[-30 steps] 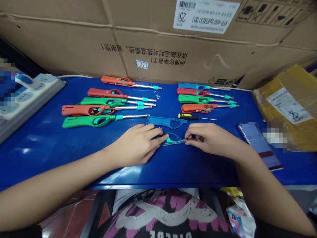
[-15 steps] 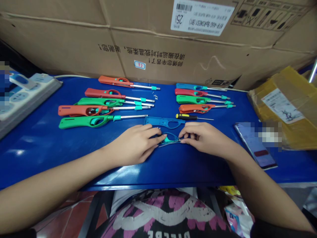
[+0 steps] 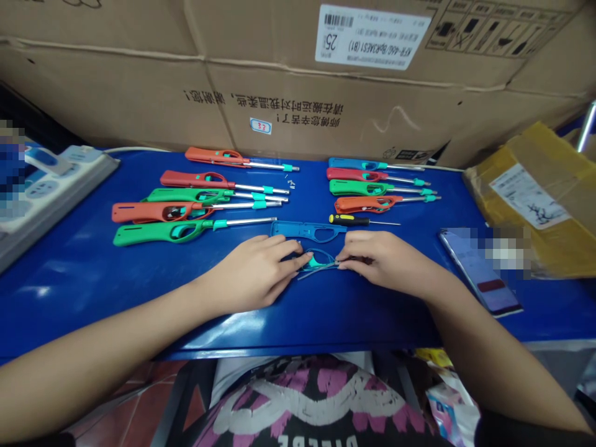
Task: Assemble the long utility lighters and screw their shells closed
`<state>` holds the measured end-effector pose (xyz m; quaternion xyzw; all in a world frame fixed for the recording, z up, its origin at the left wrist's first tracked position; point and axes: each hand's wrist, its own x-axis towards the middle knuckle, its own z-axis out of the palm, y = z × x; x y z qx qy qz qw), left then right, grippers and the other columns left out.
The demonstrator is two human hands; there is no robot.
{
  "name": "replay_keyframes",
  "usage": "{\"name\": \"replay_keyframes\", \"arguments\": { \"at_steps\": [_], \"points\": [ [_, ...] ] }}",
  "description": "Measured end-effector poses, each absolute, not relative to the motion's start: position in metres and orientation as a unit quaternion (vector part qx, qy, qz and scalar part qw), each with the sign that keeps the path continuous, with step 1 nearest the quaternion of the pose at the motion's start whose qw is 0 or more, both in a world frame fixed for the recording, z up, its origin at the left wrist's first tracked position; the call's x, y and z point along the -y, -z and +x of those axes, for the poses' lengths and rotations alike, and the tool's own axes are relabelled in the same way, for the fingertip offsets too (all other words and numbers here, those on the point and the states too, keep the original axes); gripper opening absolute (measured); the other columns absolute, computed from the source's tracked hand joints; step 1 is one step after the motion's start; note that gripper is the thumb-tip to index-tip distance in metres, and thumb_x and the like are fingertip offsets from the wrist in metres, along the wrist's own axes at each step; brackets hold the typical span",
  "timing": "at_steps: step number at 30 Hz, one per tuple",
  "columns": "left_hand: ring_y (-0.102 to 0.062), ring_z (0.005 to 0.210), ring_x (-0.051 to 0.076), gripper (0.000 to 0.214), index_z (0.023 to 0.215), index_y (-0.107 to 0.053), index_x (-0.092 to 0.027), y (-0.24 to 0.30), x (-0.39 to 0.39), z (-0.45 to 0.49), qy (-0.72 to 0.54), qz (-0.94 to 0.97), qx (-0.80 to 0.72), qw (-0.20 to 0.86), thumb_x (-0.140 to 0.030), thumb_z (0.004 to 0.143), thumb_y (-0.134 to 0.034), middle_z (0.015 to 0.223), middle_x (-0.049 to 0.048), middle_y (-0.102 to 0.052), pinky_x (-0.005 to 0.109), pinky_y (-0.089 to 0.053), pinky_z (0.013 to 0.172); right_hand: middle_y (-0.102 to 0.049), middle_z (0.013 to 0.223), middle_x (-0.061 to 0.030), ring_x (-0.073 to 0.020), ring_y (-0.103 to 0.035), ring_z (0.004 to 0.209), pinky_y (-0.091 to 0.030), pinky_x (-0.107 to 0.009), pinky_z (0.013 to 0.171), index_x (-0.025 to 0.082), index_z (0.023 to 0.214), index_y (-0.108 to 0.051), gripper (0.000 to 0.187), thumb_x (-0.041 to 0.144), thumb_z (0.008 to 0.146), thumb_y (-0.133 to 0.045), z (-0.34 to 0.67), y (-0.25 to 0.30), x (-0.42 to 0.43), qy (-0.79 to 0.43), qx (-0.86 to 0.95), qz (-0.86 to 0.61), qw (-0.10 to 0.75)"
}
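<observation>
My left hand (image 3: 265, 271) is closed on the blue lighter housing half (image 3: 326, 255), with a finger on its teal trigger (image 3: 311, 263). At the housing's right tip, my right hand (image 3: 372, 257) pinches a thin grey wire-like strip (image 3: 314, 272). The strip runs left below the trigger opening. Both hands hide parts of the housing. Just beyond them lies a separate blue housing half (image 3: 298, 230), inner side up. A yellow-and-black screwdriver (image 3: 349, 220) rests beyond my right hand.
Several assembled-looking lighters, including a green one (image 3: 158, 233), lie at the left. More lighters, one orange (image 3: 365, 203), lie at the right. Small screws (image 3: 291, 183), a phone (image 3: 482, 273), a power strip (image 3: 51, 180), a taped parcel (image 3: 535, 198) and a big carton (image 3: 279, 81) surround them.
The grey strip slants more, its left end lower and farther from the housing. Both hands keep nearly the same place, and the whole view has shifted slightly.
</observation>
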<state>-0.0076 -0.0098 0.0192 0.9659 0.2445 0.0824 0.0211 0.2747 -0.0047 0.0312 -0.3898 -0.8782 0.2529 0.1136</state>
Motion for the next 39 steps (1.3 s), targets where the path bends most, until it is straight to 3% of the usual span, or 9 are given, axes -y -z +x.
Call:
{"name": "replay_keyframes", "arguments": {
  "at_steps": [10,22,31,39],
  "points": [
    [-0.068,0.096,0.023,0.037,0.135,-0.062,-0.016,-0.013,0.013,-0.003,-0.113,0.958,-0.261,0.029,-0.022,0.103,-0.045,0.115,0.0131,-0.066,0.037,-0.060,0.078,-0.064,0.084,-0.0043,-0.0135,-0.060,0.072,-0.043,-0.026,0.068,0.016,0.095,-0.076,0.028,0.025,0.103,-0.051,0.277,-0.029,0.012,-0.183,0.912,-0.361,0.067],
    [-0.067,0.098,0.025,0.036,0.133,-0.063,-0.015,-0.009,0.013,-0.003,-0.128,0.955,-0.262,0.046,-0.024,0.102,-0.048,0.111,0.0127,-0.066,0.040,-0.061,0.079,-0.067,0.086,-0.0049,-0.0166,-0.064,0.077,-0.047,-0.028,0.072,0.016,0.092,-0.075,0.017,0.022,0.099,-0.060,0.278,-0.033,0.007,-0.187,0.909,-0.366,0.065],
    [-0.068,0.099,0.025,0.036,0.134,-0.063,-0.016,-0.009,0.013,-0.003,-0.131,0.955,-0.261,0.049,-0.023,0.101,-0.049,0.111,0.0120,-0.066,0.041,-0.061,0.080,-0.069,0.091,-0.0050,-0.0160,-0.064,0.082,-0.046,-0.028,0.077,0.016,0.091,-0.073,0.015,0.022,0.098,-0.061,0.278,-0.031,0.007,-0.249,0.891,-0.363,0.108],
    [-0.067,0.095,0.025,0.036,0.134,-0.063,-0.016,-0.007,0.014,-0.002,-0.134,0.959,-0.248,0.042,-0.024,0.102,-0.049,0.109,0.0116,-0.067,0.040,-0.061,0.078,-0.063,0.073,0.0019,-0.0105,-0.051,0.061,-0.037,-0.025,0.058,0.018,0.077,-0.069,0.012,0.017,0.090,-0.069,0.273,-0.028,0.004,-0.312,0.833,-0.446,0.097]
  ]
}}
